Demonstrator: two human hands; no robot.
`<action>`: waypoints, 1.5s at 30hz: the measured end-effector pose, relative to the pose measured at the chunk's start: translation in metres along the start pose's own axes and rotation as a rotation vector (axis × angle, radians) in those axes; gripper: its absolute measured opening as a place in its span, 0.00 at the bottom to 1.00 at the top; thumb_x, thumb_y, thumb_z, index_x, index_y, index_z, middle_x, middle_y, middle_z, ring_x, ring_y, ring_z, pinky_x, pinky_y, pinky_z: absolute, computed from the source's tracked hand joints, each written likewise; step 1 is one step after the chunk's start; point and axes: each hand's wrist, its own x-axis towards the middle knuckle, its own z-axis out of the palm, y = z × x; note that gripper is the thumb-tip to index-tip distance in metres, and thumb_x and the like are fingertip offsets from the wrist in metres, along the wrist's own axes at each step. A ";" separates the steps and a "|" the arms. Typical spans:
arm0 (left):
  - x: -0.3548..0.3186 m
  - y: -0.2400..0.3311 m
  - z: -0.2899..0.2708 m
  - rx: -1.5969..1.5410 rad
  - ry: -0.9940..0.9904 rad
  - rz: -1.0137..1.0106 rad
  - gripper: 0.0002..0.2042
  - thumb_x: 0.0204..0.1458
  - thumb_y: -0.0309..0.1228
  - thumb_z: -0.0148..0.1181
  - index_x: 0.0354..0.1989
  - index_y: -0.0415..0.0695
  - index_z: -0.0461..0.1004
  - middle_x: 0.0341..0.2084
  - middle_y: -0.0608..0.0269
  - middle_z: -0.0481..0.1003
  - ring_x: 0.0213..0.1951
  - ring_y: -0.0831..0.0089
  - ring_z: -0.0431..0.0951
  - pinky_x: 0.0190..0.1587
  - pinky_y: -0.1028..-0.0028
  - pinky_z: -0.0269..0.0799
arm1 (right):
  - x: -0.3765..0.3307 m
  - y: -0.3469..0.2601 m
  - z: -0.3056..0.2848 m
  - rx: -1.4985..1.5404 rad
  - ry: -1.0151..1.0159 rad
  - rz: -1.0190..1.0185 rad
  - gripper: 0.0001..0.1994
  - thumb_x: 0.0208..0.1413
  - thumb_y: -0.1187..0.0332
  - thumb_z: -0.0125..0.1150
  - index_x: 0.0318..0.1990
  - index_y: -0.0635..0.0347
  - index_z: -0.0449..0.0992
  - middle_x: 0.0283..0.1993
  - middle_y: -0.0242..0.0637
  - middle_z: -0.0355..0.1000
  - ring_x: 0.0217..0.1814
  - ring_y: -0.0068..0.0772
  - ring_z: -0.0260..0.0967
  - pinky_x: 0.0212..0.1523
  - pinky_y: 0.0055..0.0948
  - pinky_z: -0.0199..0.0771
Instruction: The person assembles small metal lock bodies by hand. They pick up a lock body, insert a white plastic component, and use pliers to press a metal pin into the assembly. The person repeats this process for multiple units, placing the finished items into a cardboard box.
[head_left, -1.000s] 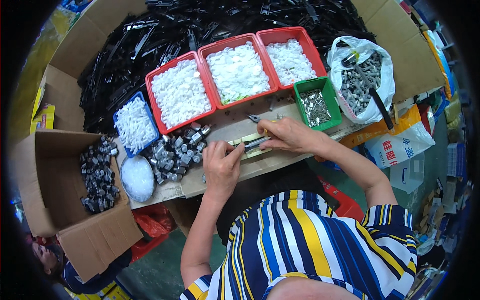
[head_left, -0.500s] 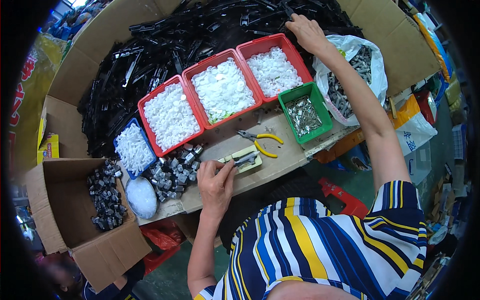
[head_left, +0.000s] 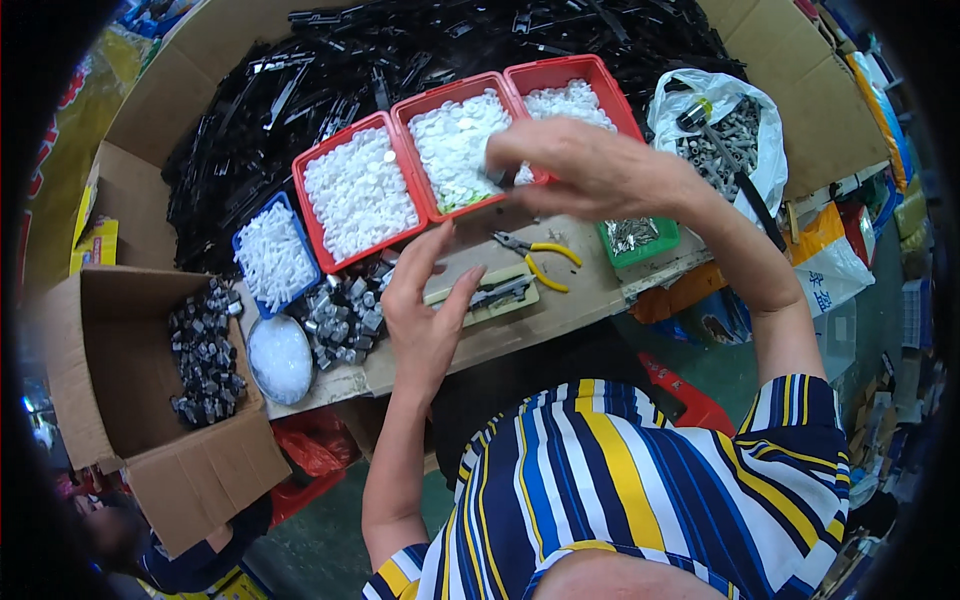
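My right hand hovers over the middle red tray of white plastic pieces. Its fingertips are pinched on what looks like a small black part, mostly hidden under the fingers. My left hand is held above the cardboard-covered bench with its fingers spread and nothing in it. It is just left of a pale flat jig with a dark metal piece lying on it. Yellow-handled pliers lie just behind the jig.
A big heap of black plastic strips fills the back. Also here: two more red trays, a blue tray, a green tray, grey metal parts, a bag of screws, and an open carton at left.
My right hand reached out to the far black heap, then came back over the red trays. My left hand lifted off the jig and spread its fingers.
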 end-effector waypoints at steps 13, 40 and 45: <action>-0.012 0.004 0.016 -0.983 0.256 -0.375 0.09 0.55 0.20 0.67 0.43 0.40 0.77 0.39 0.60 0.82 0.39 0.76 0.81 0.47 0.73 0.79 | -0.022 -0.043 0.062 -0.305 0.185 0.028 0.18 0.51 0.62 0.70 0.47 0.57 0.75 0.41 0.33 0.73 0.47 0.35 0.72 0.47 0.36 0.67; -0.066 -0.031 -0.030 -0.307 0.375 -0.250 0.11 0.54 0.19 0.66 0.47 0.36 0.79 0.41 0.65 0.76 0.43 0.80 0.76 0.47 0.79 0.73 | -0.030 -0.030 0.126 -0.191 -0.162 0.127 0.14 0.54 0.65 0.67 0.46 0.59 0.75 0.43 0.37 0.70 0.49 0.40 0.71 0.46 0.41 0.68; -0.059 -0.025 -0.027 0.214 0.205 -0.016 0.11 0.51 0.20 0.68 0.44 0.37 0.80 0.42 0.60 0.76 0.45 0.70 0.77 0.48 0.72 0.72 | -0.032 -0.032 0.126 -0.186 -0.138 0.136 0.14 0.53 0.65 0.67 0.45 0.59 0.76 0.42 0.38 0.69 0.48 0.41 0.70 0.45 0.41 0.69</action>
